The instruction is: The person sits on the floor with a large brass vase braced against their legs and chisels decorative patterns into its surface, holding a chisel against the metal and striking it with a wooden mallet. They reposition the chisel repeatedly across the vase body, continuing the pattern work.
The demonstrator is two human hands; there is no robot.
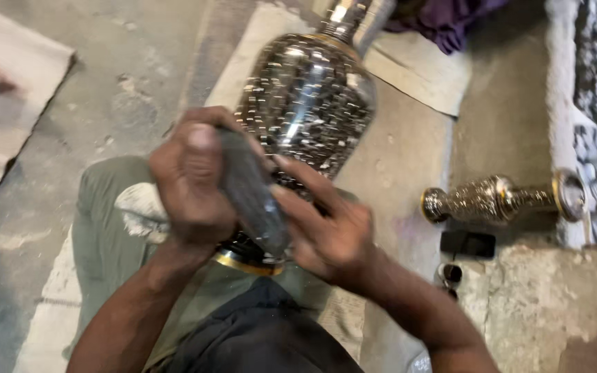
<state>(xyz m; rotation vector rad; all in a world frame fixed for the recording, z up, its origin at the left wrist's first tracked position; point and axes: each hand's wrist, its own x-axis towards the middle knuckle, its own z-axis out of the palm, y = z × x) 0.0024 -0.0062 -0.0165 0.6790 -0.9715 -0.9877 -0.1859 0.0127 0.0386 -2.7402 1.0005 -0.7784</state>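
Left hand fisted, thumb up, clamped around dark grey cloth pad, pressed against large mirror-mosaic metal vase. Right hand half open, fingers spread flat on vase lower body. Vase across lap, long axis running away from person; gold-rimmed base near, narrow neck far. Smaller mosaic vase lying sideways on concrete floor, right edge.

Dark vase speckled with silver flecks, gold-rimmed base; grey cloth; purple fabric beyond.
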